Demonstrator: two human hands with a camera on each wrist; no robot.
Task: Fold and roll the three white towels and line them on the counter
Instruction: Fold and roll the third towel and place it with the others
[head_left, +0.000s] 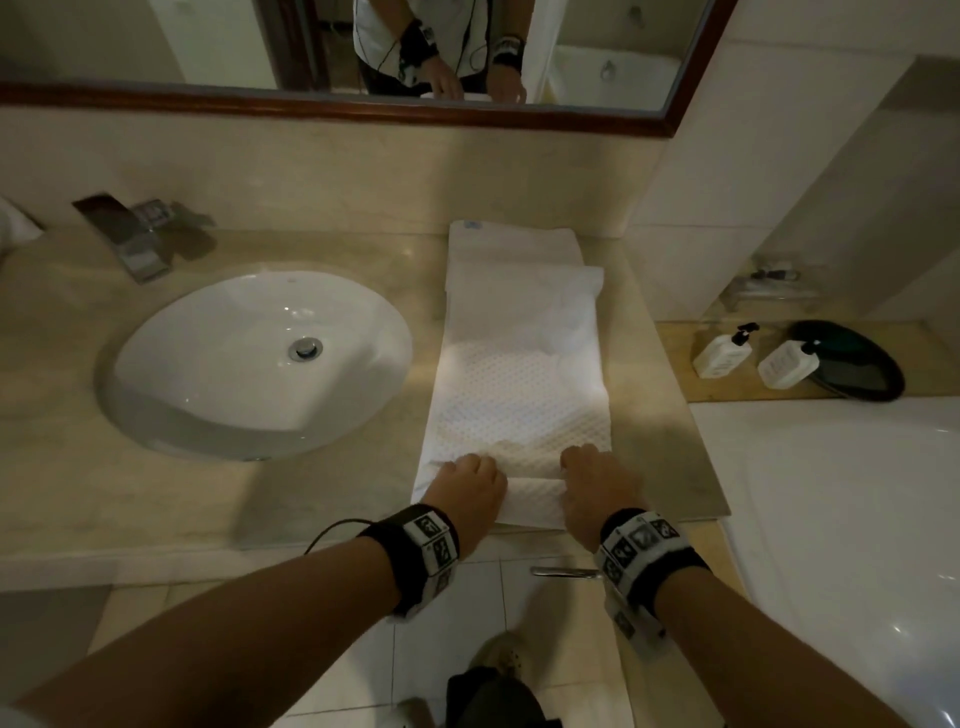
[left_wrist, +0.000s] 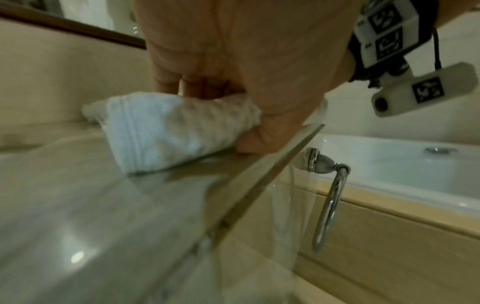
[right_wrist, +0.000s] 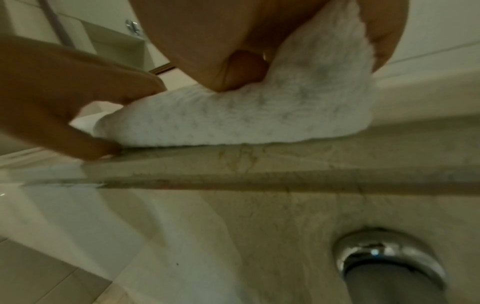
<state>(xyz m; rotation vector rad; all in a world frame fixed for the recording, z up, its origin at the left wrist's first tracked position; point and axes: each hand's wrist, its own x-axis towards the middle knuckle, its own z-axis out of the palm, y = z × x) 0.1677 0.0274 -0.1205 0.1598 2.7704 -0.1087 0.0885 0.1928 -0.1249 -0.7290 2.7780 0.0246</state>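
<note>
Our left hand (head_left: 470, 491) and right hand (head_left: 597, 488) are curling their fingers round the rolled near end of the dotted white towel (head_left: 519, 400), which is lying lengthwise on the counter (head_left: 322, 499) right of the sink (head_left: 249, 358). From the head view our fingertips are tucking out of sight; the left wrist view is showing fingers (left_wrist: 166, 82) over the roll and the thumb beneath. Two more folded towels (head_left: 519, 275) are lying beyond, their edges overlapping and hard to separate. Only the left wrist view is showing a towel ring (left_wrist: 330, 205).
</note>
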